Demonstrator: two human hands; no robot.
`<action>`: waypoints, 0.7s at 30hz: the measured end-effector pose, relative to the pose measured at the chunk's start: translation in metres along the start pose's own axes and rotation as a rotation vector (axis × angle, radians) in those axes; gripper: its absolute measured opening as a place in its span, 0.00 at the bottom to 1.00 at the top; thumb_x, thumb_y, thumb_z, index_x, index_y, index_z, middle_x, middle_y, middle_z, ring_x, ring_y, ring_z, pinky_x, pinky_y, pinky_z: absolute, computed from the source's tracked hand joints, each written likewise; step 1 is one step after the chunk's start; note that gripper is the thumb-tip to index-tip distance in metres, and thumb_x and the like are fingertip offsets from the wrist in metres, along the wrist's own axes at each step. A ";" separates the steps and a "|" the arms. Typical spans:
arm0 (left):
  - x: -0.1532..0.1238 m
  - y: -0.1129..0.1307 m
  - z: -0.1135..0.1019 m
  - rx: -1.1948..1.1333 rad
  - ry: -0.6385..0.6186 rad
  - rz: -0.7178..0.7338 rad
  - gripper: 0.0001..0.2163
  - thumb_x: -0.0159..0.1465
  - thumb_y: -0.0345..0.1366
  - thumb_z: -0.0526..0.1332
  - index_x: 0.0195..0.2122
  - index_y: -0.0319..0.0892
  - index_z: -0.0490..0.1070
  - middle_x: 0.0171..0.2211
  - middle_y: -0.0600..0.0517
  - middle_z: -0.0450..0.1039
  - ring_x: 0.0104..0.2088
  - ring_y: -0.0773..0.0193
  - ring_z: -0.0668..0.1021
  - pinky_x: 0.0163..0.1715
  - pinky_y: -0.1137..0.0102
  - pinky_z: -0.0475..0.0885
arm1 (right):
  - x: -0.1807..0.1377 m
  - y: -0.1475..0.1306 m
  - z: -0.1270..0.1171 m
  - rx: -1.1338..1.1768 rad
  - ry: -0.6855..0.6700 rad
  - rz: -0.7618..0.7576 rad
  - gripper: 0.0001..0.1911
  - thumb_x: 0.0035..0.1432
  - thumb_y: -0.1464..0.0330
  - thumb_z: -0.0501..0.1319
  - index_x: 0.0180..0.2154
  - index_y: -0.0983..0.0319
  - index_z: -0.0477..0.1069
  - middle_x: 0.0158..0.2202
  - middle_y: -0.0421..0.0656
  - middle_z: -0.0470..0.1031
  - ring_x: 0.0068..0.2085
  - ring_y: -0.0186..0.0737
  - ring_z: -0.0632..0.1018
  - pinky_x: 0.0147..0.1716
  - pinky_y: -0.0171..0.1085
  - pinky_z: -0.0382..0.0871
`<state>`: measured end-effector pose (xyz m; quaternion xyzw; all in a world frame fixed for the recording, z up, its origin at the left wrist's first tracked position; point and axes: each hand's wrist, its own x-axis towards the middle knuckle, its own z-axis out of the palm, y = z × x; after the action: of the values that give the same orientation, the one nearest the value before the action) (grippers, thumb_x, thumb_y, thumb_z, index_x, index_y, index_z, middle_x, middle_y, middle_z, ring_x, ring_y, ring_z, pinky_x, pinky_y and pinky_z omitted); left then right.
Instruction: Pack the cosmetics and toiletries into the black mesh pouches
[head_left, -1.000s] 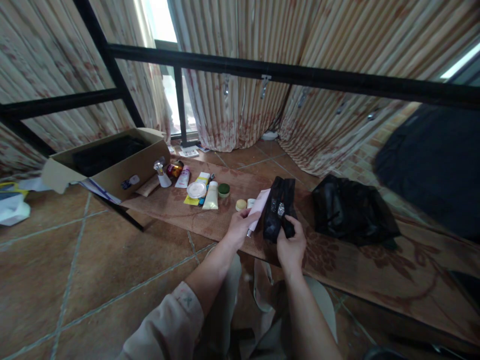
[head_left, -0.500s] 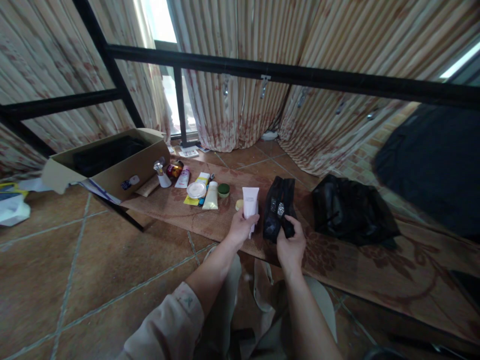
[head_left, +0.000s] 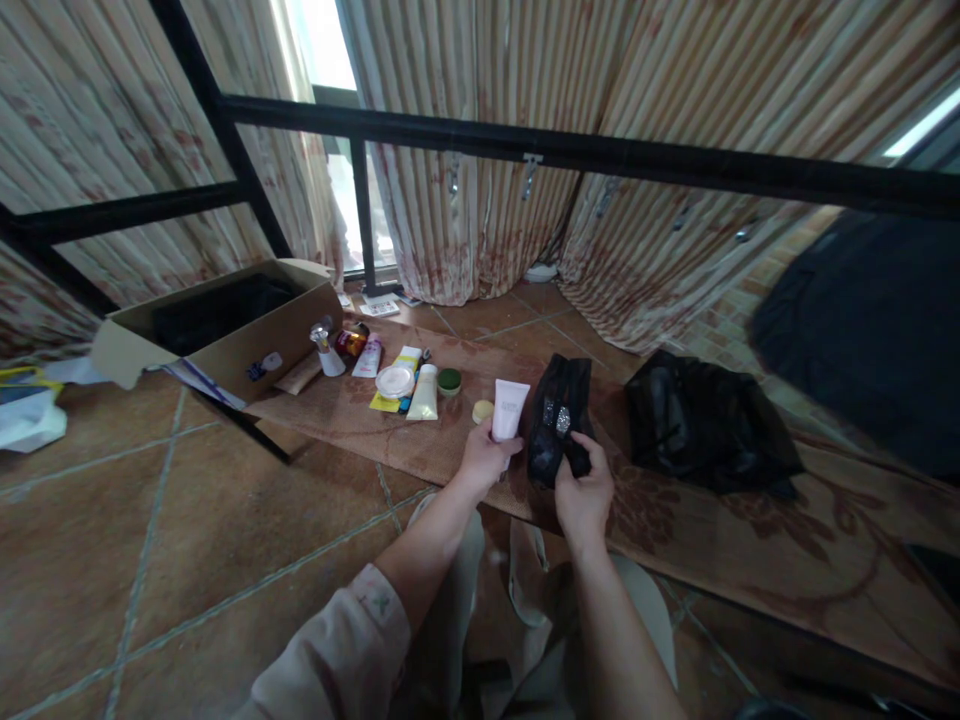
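My left hand [head_left: 486, 460] is closed round the lower end of a white tube [head_left: 509, 408], which stands upright on the low patterned table [head_left: 750, 540]. Right beside it, my right hand [head_left: 583, 492] grips the near end of a small black pouch [head_left: 559, 415] with shiny clasps, which lies on the table. A small cream jar [head_left: 483, 411] sits just left of the tube.
Further left on the table lie a cream tube [head_left: 424, 393], a green-lidded jar [head_left: 449, 380], a white round compact [head_left: 394, 380], a pink tube [head_left: 367, 356] and a spray bottle [head_left: 325, 350]. An open cardboard box [head_left: 225, 330] stands at the left end. A black plastic bag [head_left: 705, 425] lies right of the pouch.
My left hand has turned the white tube from a slant beside the pouch to upright and set it lower towards the table. My right hand has kept its hold on the pouch.
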<state>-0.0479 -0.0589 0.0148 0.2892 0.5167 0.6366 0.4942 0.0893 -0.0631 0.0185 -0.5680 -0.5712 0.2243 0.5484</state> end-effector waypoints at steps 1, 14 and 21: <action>0.000 0.000 0.000 -0.003 -0.001 -0.001 0.13 0.43 0.28 0.68 0.33 0.38 0.76 0.27 0.54 0.75 0.27 0.67 0.72 0.30 0.73 0.66 | 0.000 0.000 0.000 0.005 -0.001 -0.001 0.19 0.50 0.66 0.58 0.45 0.62 0.73 0.44 0.47 0.77 0.45 0.44 0.76 0.48 0.42 0.66; -0.003 0.003 0.001 0.011 0.007 0.022 0.10 0.48 0.33 0.66 0.33 0.37 0.76 0.25 0.53 0.74 0.25 0.68 0.72 0.29 0.73 0.66 | 0.000 -0.001 -0.001 -0.007 -0.016 0.000 0.19 0.51 0.67 0.58 0.45 0.62 0.73 0.44 0.47 0.76 0.46 0.44 0.76 0.48 0.42 0.66; -0.001 0.000 0.001 0.028 0.011 0.012 0.11 0.49 0.34 0.66 0.33 0.37 0.75 0.24 0.53 0.73 0.24 0.68 0.71 0.27 0.74 0.65 | 0.000 0.001 0.000 0.010 -0.017 -0.002 0.19 0.50 0.67 0.58 0.45 0.62 0.73 0.44 0.47 0.76 0.45 0.44 0.76 0.49 0.42 0.66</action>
<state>-0.0470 -0.0597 0.0152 0.2955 0.5265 0.6339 0.4834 0.0899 -0.0632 0.0177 -0.5627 -0.5755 0.2314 0.5465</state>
